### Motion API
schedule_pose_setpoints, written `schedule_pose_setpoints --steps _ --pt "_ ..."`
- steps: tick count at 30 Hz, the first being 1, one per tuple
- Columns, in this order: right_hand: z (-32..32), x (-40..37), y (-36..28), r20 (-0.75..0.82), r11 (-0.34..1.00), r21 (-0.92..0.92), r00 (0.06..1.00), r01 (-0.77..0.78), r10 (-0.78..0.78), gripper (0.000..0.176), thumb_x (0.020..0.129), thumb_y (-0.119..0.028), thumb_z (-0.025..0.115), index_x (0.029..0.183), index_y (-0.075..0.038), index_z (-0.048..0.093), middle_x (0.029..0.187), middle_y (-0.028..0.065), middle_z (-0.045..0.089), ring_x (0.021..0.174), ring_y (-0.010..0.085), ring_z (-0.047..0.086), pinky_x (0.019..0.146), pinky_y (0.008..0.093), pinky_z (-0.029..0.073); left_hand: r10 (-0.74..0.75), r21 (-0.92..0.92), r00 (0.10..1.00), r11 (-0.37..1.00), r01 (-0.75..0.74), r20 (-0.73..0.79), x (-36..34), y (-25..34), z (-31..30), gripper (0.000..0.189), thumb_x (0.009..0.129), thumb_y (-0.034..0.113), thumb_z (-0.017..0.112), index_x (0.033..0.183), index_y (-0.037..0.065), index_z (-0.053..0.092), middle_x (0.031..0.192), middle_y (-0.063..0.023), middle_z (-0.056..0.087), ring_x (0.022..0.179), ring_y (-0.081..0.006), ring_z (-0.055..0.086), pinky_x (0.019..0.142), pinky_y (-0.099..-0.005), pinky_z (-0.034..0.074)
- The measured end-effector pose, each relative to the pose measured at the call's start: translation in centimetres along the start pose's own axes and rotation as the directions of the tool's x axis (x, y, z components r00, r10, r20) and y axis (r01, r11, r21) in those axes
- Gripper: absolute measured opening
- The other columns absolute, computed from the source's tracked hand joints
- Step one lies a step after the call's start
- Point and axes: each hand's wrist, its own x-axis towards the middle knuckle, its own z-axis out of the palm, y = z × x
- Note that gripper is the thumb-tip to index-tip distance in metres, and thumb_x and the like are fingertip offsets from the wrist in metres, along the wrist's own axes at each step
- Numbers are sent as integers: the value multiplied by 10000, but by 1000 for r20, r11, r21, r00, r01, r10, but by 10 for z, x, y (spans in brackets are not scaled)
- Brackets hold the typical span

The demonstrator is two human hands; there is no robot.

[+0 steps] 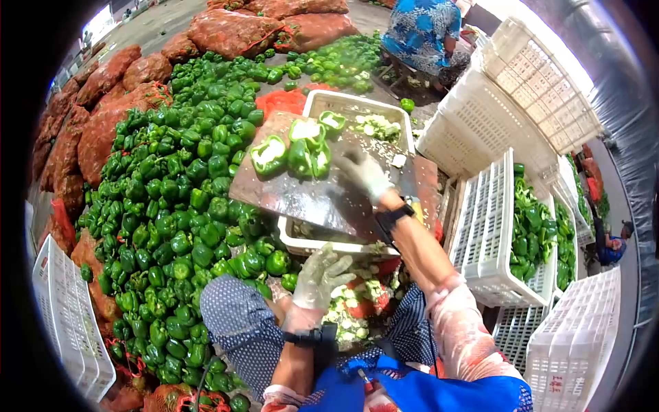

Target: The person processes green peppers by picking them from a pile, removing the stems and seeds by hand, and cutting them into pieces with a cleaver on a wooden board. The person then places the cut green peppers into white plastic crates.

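My left hand (321,276), in a pale, wet-looking glove, is held over my lap with its fingers apart and nothing in it. It is just below the near rim of a white plastic bin (322,248). Across that bin lies a dark, wet cutting board (309,199), sprinkled with pale seeds. Cut green bell peppers (302,154) sit on the board's left part, their pale insides showing. Above its right part is my gloved right hand (368,176). Motion smears those fingers, so I cannot make out whether they hold anything. A small pale pepper scrap (399,161) is near it.
A big heap of whole green bell peppers (171,206) spreads left, backed by full red mesh sacks (233,34). White crates (480,233) stand right, some holding peppers. Pepper cores (350,319) lie between my legs. A person in a blue patterned top (422,34) sits behind.
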Motion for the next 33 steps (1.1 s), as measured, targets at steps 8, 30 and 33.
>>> schedule_pose_setpoints --steps 8,30,33 --pt "22 5 45 12 947 192 965 -258 261 475 866 -385 581 1167 -29 668 1019 221 704 887 312 692 814 393 527 -42 10 990 999 44 -133 11 22 10 640 938 345 622 1416 0 373 1256 -155 478 1124 -330 597 887 -460 567" --pt "1 -230 8 307 793 -247 822 556 -480 430 865 -212 653 1269 -115 542 1170 101 596 940 298 652 783 407 551 63 291 992 952 -93 111 -16 -6 34 475 1015 356 475 1378 51 485 1214 -110 613 1046 -209 627 869 -353 553" --pt "7 -232 16 422 754 -324 801 571 -425 529 814 -197 677 1310 -126 509 1231 111 558 988 333 626 789 428 547 86 303 987 945 -124 136 -18 -14 29 539 1000 408 495 1393 39 471 1298 -130 568 1157 -236 567 1014 -380 452"
